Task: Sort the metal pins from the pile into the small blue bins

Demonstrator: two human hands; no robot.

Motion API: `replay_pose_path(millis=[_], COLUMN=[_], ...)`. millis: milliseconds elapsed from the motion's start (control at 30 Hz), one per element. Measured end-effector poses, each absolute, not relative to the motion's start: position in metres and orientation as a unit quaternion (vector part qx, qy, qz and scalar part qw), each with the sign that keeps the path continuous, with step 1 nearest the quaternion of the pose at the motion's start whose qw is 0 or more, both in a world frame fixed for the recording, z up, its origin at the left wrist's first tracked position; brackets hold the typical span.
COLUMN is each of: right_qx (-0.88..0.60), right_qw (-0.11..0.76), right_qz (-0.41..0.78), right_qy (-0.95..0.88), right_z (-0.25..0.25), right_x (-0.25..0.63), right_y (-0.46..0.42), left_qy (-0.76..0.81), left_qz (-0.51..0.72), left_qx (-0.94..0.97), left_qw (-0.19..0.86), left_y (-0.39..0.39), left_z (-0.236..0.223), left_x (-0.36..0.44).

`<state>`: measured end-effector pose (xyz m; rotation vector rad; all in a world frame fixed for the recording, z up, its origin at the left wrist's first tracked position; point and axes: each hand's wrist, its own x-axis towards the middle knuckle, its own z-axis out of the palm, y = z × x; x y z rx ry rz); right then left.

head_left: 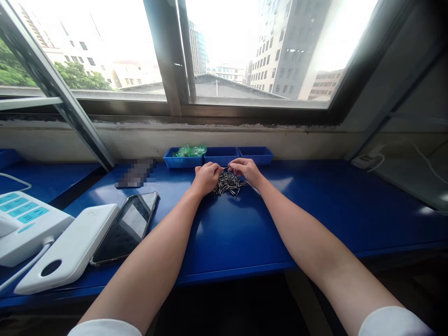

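My left hand (206, 178) is closed in a pinch on a small thin metal piece (226, 168) that points to the right. On the other side, the thumb and forefinger of my right hand (247, 171) close around the right end of this piece. It is too small for its exact kind to show. Just below both hands lies a loose pile of short, dark and silvery metal pieces (229, 185) like pins or small screws. My left fingers hide the pile's upper left part.
Behind my hands stands a blue three-part bin (185, 162), with a green plastic bag (192, 150) in its left compartment. On the blue table (238, 247), left, lie a phone (128, 226), a white power bank (70, 247), a power strip (31, 224) and a blurred-out dark object (136, 174).
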<state>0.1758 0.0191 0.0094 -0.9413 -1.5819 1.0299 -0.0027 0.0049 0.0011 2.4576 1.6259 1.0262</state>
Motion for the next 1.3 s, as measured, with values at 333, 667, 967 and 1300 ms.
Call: replay_pose_path(millis=[333,667,967,1300], right_qx=[-0.609,-0.693,-0.687,-0.678], right_qw=[0.391,0.281,0.287,0.303], right_qz=[0.02,0.026,0.021,0.015], right_qy=[-0.69,-0.663,-0.667,-0.67], right_z=[0.005,-0.003,-0.005,-0.005], right_x=[0.193,0.211,0.21,0.209], right_y=[0.027,0.038,0.041,0.04], left_qy=[0.617,0.612,0.609,0.593], left_qz=[0.259,0.193,0.182,0.207], left_qx=[0.742,0.765,0.77,0.776], left_qw=[0.035,0.056,0.053,0.055], left_y=[0.012,0.014,0.012,0.011], left_z=[-0.005,-0.009,-0.007,-0.008], left_x=[-0.008,-0.01,-0.01,-0.009])
